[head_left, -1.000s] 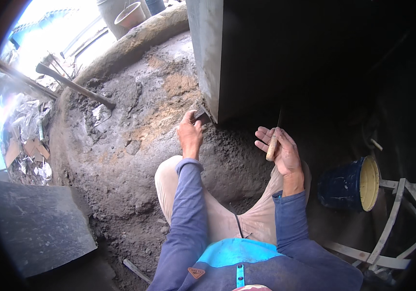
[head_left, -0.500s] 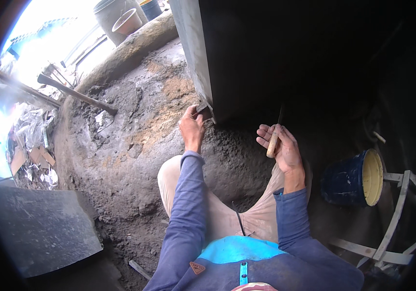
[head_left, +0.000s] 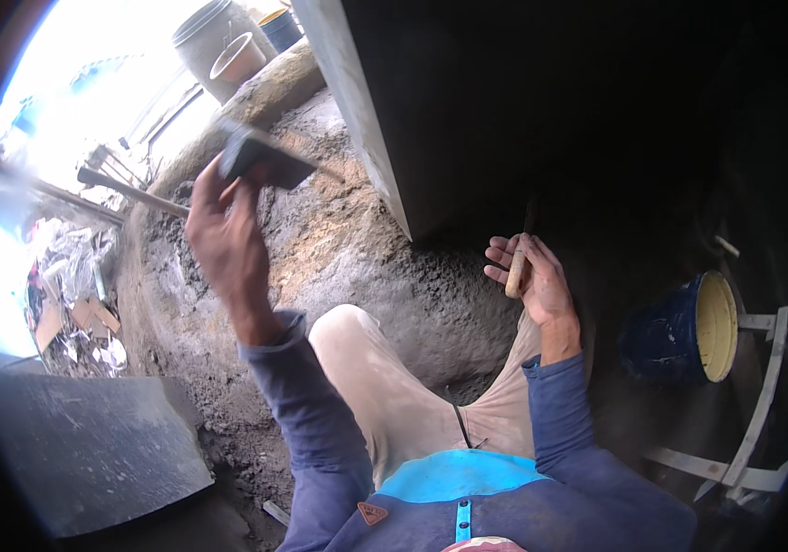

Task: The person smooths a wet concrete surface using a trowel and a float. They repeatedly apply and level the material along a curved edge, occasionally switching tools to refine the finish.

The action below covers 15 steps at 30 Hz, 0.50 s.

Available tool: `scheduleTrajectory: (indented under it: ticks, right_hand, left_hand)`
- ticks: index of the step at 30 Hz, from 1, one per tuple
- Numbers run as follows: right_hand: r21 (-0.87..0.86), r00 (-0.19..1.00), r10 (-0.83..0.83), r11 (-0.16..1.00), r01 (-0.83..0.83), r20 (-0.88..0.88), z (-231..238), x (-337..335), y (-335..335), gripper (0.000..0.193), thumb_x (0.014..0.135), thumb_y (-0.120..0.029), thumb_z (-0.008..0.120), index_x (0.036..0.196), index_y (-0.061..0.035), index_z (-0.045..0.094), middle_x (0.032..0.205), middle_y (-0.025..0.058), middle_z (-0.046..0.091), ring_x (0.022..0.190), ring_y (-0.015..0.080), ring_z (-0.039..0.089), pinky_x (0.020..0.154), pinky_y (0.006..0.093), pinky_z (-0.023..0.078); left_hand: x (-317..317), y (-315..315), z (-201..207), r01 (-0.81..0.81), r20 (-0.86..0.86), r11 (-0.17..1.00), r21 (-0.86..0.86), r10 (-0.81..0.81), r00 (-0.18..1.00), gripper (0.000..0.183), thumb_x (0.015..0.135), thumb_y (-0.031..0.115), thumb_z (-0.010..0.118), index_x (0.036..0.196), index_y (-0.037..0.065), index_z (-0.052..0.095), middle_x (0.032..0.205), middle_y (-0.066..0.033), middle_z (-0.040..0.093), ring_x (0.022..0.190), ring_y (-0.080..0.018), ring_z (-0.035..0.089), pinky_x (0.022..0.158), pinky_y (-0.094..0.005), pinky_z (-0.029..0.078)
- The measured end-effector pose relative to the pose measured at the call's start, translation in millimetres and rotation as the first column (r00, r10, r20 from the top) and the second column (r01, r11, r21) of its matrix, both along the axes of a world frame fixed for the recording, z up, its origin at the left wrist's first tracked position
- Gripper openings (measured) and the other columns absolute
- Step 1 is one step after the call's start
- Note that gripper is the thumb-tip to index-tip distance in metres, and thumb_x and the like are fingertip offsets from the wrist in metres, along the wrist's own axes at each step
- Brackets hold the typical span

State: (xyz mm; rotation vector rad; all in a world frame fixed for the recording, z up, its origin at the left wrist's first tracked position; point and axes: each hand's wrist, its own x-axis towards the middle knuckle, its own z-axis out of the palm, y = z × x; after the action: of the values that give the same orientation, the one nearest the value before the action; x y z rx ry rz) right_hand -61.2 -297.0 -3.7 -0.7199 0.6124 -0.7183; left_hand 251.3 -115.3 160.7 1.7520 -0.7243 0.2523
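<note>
My left hand [head_left: 228, 248] is raised at the left, its fingers closed on a corner trowel [head_left: 274, 166], a small dark angled metal piece blurred by motion. Just right of it is the pale lower edge [head_left: 380, 175] of a big dark slab-like block; the trowel is apart from that edge. My right hand [head_left: 546, 285] is palm up above my right knee, holding a tool by its light wooden handle [head_left: 515, 273] between thumb and fingers. The tool's thin dark blade [head_left: 530, 216] points away from me and mostly fades into shadow, so its kind is unclear.
Rough dark soil [head_left: 320, 267] lies before my knees. A long wooden handle [head_left: 137, 191] leans at the left, near rubbish [head_left: 81, 276] and a grey sheet [head_left: 91, 451]. A dark blue bucket [head_left: 670, 327] lies tipped at right beside pale strips [head_left: 766, 396]. Buckets [head_left: 215, 41] stand far left.
My left hand has drawn the corner trowel away from the block's lower corner, up and to the left. My right hand stays nearly still with its wooden-handled tool. The view has shifted slightly.
</note>
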Motion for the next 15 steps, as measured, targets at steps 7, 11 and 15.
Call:
scheduleTrajectory:
  ticks: [7, 11, 15]
  right_hand:
    - [0.036, 0.999, -0.043, 0.998, 0.043, 0.002, 4.3, -9.4, -5.2, 0.028, 0.111, -0.032, 0.066, 0.121, -0.0063, 0.070, 0.103, 0.0063, 0.072, 0.092, 0.0179, 0.071, 0.079, 0.0344, 0.063]
    - [0.168, 0.996, -0.050, 0.984, 0.061, -0.069, 10.5, -20.8, 4.6, 0.037, 0.109, -0.030, 0.069, 0.134, -0.0029, 0.067, 0.100, 0.0044, 0.069, 0.089, 0.0154, 0.068, 0.073, 0.0319, 0.059]
    - [0.318, 0.974, 0.064, 0.948, 0.010, -0.219, 23.6, -33.1, 25.3, 0.033, 0.109, -0.030, 0.069, 0.134, -0.0081, 0.066, 0.101, 0.0036, 0.070, 0.086, 0.0137, 0.069, 0.065, 0.0288, 0.055]
  left_hand:
    - [-1.4, 59.5, -78.3, 0.086, -0.508, 0.955, -0.284, -0.226, 0.831, 0.033, 0.107, 0.026, 0.075, 0.131, 0.004, 0.070, 0.123, -0.0099, 0.076, 0.114, -0.0191, 0.074, 0.089, -0.0387, 0.064]
    - [-13.1, 76.1, -81.6, 0.071, -0.717, 0.960, -0.271, -0.250, 0.651, 0.030, 0.107, 0.027, 0.076, 0.128, 0.008, 0.067, 0.111, -0.0027, 0.075, 0.102, -0.0123, 0.072, 0.086, -0.0328, 0.063]
    - [-41.9, 81.4, -61.2, 0.065, -0.860, 0.978, -0.200, -0.207, 0.466, 0.028, 0.107, 0.027, 0.076, 0.125, 0.009, 0.066, 0.102, 0.0007, 0.069, 0.093, -0.0107, 0.069, 0.087, -0.0328, 0.064]
